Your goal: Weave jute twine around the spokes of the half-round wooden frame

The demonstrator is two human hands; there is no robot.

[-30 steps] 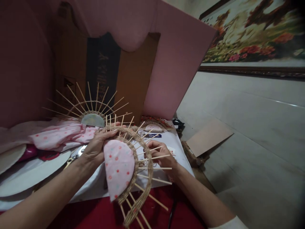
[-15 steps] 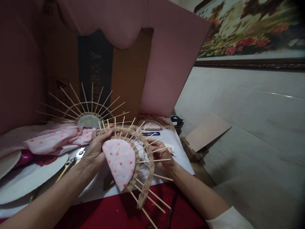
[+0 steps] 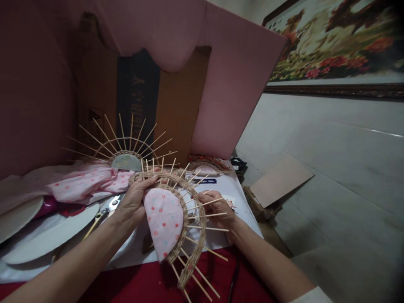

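Note:
A half-round woven piece (image 3: 202, 225) of straw-coloured twine, with thin wooden sticks fanning outward, is tilted in front of me. At its centre is a half-disc pad (image 3: 164, 223) covered in pink dotted cloth. My left hand (image 3: 134, 200) is closed on the piece's upper left end, thumb in front and fingers partly behind. Beside the right-hand outer band, my right hand (image 3: 219, 210) has its fingers bent and pinched together behind several sticks. What lies between those fingertips is hidden.
A similar stick fan (image 3: 126, 162) stands behind on pink dotted cloth (image 3: 78, 185). Pruning shears (image 3: 110, 205) and pale oval boards (image 3: 53, 235) lie at left. A blue-handled tool (image 3: 206, 181) and another fan (image 3: 205, 170) are farther back. Cardboard (image 3: 282, 181) leans by the wall.
The whole view has shifted slightly, so everything sits a little farther right and lower. My right hand has drawn slightly back from behind the outer band. The left hand keeps its hold.

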